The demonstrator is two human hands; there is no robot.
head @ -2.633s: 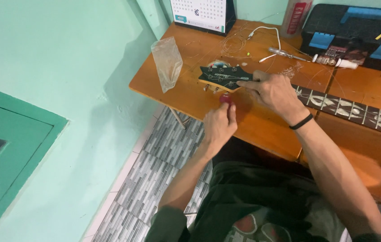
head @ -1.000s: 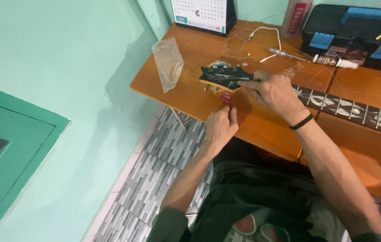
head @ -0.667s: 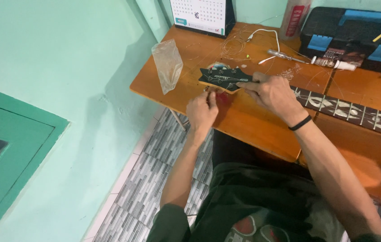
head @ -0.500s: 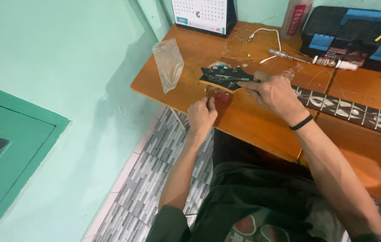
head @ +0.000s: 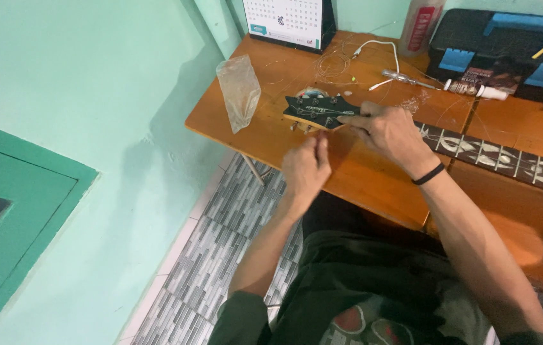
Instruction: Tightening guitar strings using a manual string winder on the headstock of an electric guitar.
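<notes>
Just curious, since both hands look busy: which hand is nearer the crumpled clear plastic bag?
Left. The left hand is right of and below the plastic bag; the right hand lies farther right, on the guitar headstock.

Your left hand (head: 305, 169) and right hand (head: 387, 131) are both bare, no gloves and no rings that show from up here, and both forearms are uncovered right down to the elbows. On your right wrist there's a thin black band (head: 428, 174), snug and plain, looping all the way round. You're wearing a dark olive short-sleeved shirt (head: 373, 287), the left sleeve ending near the elbow, with a red and pale printed graphic low on the front.
</notes>
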